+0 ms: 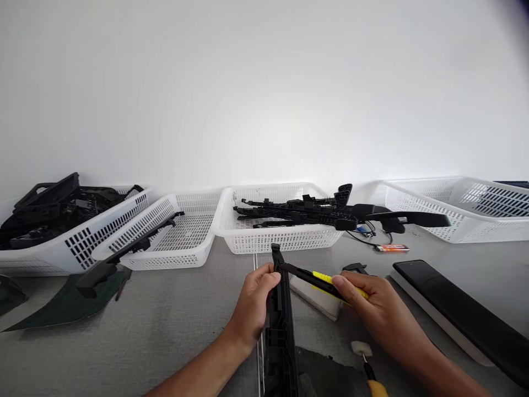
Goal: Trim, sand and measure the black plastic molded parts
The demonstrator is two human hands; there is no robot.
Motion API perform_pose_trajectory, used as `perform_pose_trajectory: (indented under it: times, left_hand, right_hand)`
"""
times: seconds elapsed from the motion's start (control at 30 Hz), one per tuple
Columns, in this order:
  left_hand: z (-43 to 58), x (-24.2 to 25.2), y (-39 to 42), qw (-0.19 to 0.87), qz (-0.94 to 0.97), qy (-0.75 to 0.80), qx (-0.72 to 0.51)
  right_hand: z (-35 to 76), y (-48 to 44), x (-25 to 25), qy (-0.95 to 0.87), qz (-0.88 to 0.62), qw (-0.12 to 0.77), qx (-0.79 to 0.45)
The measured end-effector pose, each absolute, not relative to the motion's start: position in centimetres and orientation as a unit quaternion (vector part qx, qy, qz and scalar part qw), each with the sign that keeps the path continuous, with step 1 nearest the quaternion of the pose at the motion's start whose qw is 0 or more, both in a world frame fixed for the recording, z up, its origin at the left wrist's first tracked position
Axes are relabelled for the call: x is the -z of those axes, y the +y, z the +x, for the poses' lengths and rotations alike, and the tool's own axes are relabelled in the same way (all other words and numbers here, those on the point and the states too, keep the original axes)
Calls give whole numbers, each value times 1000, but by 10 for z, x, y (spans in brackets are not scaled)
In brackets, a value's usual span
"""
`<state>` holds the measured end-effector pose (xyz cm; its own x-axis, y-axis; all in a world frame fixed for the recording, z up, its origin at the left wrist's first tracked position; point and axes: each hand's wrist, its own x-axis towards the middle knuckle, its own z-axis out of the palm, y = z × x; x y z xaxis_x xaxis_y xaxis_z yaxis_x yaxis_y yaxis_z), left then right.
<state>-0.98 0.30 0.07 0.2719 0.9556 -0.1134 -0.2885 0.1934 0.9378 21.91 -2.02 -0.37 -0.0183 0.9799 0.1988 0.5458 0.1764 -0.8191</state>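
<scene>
A long black plastic part [281,325] lies lengthwise on the grey table, its far end near the middle basket. My left hand [254,306] is closed around its left side near the far end. My right hand [372,306] grips a yellow and black utility knife [320,278], whose tip touches the part's upper end by my left fingers. A white block [316,298] lies just under the knife.
Several white baskets line the back: one at the left full of black parts [61,220], one with a single long part [173,231], a middle one [281,218] with black rails, one at the right [454,207]. A black panel [463,309], a caliper [355,268] and a small brush [366,364] lie to the right.
</scene>
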Motion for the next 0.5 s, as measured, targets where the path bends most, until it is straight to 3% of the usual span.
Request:
perform_pose_trajectory:
  times: [0.5]
  left_hand:
    - [-9, 4, 4, 681, 418, 372, -473]
  right_hand:
    - [224, -20, 10, -668, -583, 375, -271]
